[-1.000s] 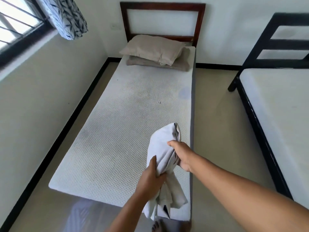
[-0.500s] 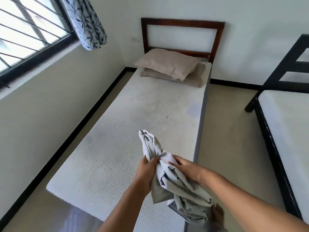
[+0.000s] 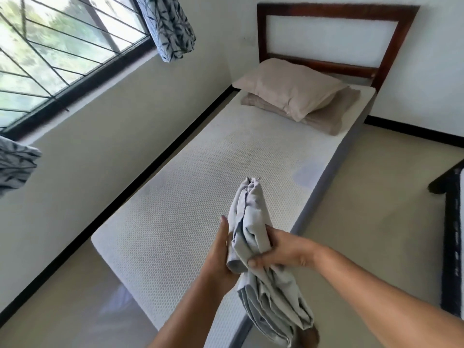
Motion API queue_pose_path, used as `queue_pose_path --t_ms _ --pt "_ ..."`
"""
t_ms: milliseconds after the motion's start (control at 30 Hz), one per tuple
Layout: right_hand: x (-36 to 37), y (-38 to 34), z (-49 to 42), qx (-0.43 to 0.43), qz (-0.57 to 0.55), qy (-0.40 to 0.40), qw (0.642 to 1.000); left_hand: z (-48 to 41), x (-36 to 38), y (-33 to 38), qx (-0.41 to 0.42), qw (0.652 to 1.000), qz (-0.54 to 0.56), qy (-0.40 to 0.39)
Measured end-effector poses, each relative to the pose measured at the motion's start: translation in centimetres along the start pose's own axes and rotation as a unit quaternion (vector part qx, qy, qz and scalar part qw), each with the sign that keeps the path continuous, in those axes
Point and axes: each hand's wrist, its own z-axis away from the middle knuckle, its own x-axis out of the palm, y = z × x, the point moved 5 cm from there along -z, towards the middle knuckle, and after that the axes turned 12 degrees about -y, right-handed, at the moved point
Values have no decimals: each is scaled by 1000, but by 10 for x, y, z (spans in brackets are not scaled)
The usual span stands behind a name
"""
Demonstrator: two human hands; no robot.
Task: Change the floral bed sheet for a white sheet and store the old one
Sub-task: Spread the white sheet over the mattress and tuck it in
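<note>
Bare mattress (image 3: 175, 209), pillows (image 3: 296, 94) at the far end, and the bunched white sheet (image 3: 251, 222) is up over its foot end, long axis pointing headboard-ward, left hand (image 3: 221, 257) and right hand (image 3: 283, 249) both gripping it mid-bundle.

Only one cam here, head-mounted, standing at the foot end of the mattress (image 3: 188, 197) and looking forward and down its length toward the headboard (image 3: 326, 12). It's tilting, so the window (image 3: 62, 46) is slanting along the left edge. The left hand (image 3: 221, 259), right hand (image 3: 283, 249) and sheet (image 3: 251, 222) are sitting close under the lens.
</note>
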Motion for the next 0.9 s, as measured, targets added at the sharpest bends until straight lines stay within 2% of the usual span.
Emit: queue_pose_path --t_ms 133,367,533,700,900 --pt "-40 12 11 -16 -66 111 992 -14 26 1 27 1000 -8 -14" --pt "-69 5 7 -13 -141 166 976 -36 36 1 16 990 -138 -17" --pt "-97 -6 -1 13 -148 173 974 -59 23 12 39 992 -73 100" --pt "-147 -13 -21 60 -204 199 957 -91 9 43 80 987 -28 138" --pt "-228 -40 -44 72 -254 263 928 -143 -43 82 94 964 25 249"
